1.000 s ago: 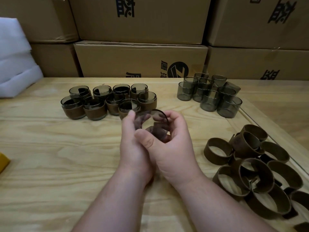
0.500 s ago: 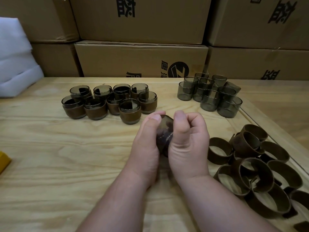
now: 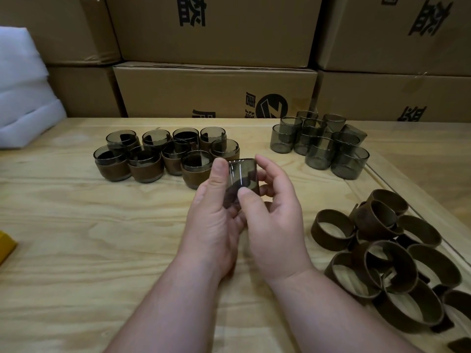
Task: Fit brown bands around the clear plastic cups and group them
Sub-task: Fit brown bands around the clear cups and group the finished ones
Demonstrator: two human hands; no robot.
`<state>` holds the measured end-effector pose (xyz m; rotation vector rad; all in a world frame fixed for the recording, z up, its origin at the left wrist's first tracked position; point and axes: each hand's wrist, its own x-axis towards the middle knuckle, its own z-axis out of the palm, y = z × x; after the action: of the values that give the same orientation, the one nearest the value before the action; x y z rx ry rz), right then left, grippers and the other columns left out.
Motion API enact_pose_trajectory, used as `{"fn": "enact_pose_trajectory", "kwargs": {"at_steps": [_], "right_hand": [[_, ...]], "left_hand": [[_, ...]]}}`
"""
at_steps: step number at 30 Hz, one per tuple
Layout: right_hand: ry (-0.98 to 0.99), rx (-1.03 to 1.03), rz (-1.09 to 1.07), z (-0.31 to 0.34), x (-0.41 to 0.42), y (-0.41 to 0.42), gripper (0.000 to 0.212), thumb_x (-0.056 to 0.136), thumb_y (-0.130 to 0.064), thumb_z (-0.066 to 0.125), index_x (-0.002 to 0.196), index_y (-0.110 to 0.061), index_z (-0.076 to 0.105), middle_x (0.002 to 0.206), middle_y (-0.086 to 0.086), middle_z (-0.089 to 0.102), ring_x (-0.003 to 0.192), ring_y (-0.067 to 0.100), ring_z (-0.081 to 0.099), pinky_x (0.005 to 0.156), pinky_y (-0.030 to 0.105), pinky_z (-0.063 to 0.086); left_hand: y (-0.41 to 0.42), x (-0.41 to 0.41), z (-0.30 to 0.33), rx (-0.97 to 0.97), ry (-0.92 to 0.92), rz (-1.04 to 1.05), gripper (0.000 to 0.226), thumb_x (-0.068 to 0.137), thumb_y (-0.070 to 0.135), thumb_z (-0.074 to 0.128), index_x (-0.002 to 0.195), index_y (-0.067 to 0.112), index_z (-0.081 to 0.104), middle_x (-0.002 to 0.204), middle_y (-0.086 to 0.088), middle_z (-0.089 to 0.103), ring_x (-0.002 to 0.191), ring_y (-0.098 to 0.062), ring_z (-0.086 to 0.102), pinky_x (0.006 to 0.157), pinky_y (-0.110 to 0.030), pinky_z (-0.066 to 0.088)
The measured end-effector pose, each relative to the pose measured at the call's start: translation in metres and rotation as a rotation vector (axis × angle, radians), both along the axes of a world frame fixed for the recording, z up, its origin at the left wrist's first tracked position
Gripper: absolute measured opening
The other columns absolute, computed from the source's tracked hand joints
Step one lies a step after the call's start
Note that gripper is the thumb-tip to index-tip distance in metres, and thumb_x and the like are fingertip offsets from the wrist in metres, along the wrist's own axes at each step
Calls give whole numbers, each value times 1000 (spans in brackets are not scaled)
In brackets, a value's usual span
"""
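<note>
At the centre of the frame we see both hands holding one clear cup [image 3: 242, 180] above the tabletop [image 3: 76, 238]. The left hand [image 3: 216, 215] curls around it from the left, thumb lying up along its side, and the right hand [image 3: 272, 220] pinches it from the right, thumb pressed on the near wall and fingers curved behind. The cup lies tilted on its side, so that its axis runs from lower left to upper right, one rounded end turned toward the top of the frame; which end is the mouth we cannot tell. A brown band [image 3: 230, 197] shows dark around its lower part, between the two thumbs, though how far it sits on the cup is hidden by the fingers. Just beyond the hands, left of centre, stands a cluster of banded cups [image 3: 163, 155], upright and touching one another. At the upper right a group of bare cups [image 3: 319, 143] stands close together, one at the back tipped over. At the lower right loose bands [image 3: 392, 261] lie heaped and overlapping. Cardboard boxes [image 3: 216, 90] are stacked across the back, with white foam [image 3: 23, 93] at the upper left.
</note>
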<state>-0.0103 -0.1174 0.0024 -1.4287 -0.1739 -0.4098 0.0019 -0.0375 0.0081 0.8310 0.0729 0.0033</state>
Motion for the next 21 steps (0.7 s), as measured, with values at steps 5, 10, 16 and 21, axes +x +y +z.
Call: {"fn": "enact_pose_trajectory", "kwargs": {"at_steps": [5,10,16,21], "right_hand": [[-17,-120,-50,1,-1,5,40,73,-24,70,106,-40,55,118,1,58,97,7,57,72,15,49],[-8,-153,-52,0,-2,6,45,61,-54,76,82,-33,43,107,4,54,91,20,61,76,33,56],[14,-21,-44,1,-2,3,62,59,-55,78,112,-40,50,106,-26,62,93,-1,69,75,17,55],[53,60,28,2,-2,1,56,69,-56,73,116,-26,67,112,-3,73,102,10,72,84,27,59]], "left_hand": [[1,1,1,-48,64,27,67,88,68,56,117,11,73,111,-20,75,92,-29,76,67,-39,61],[6,1,0,-104,155,-16,73,98,64,44,134,3,62,124,-29,69,109,-40,71,99,-53,56],[4,2,-4,20,95,-75,47,92,48,61,116,9,68,101,-21,74,88,-32,73,79,-40,59],[4,5,-6,95,-1,-47,27,83,39,69,92,15,78,91,-15,74,81,-27,73,71,-37,59]]}}
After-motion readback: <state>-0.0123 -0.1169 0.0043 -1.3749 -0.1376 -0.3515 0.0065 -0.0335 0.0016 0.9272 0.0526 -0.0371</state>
